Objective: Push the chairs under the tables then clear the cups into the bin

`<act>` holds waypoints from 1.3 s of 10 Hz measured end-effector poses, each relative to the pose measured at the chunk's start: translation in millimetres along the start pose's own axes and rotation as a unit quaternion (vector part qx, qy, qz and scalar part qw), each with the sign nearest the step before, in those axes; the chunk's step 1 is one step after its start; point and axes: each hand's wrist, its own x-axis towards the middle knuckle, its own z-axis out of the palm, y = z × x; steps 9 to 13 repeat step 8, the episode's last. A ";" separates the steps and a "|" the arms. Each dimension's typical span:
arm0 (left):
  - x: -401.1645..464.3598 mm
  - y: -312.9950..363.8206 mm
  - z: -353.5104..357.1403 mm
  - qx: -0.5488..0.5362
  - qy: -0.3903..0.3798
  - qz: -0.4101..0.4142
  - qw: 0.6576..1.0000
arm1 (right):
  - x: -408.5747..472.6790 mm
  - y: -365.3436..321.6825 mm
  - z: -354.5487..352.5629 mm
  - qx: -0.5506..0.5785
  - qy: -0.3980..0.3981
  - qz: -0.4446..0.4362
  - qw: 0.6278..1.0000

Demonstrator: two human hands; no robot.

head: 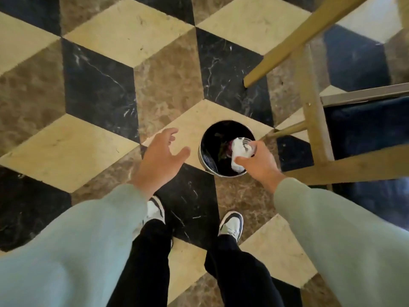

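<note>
One round bin [228,149] stands on the floor, and one clear cup [247,149] with one crumpled white napkin [237,154] is over it. Two hands show, the left hand [162,156] and right hand [259,161], plus two shoes: one [155,210], another [231,222].

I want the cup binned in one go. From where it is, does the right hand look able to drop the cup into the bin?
Probably yes. The right hand holds the cup over the open, lidless bin; nothing lies between them. The wooden chair leg stands off to the side.
</note>
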 end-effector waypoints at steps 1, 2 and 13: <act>41.9 -26.2 15.9 0.000 -0.001 0.016 1.000 | 45.0 15.2 31.2 0.015 0.024 0.014 1.000; 63.8 -59.1 26.3 0.000 -0.015 0.009 1.000 | 77.8 29.4 66.4 0.001 0.011 0.042 0.999; 67.9 -81.7 -1.9 0.000 -0.028 -0.005 1.000 | 99.6 19.1 77.9 -0.015 0.021 0.048 0.998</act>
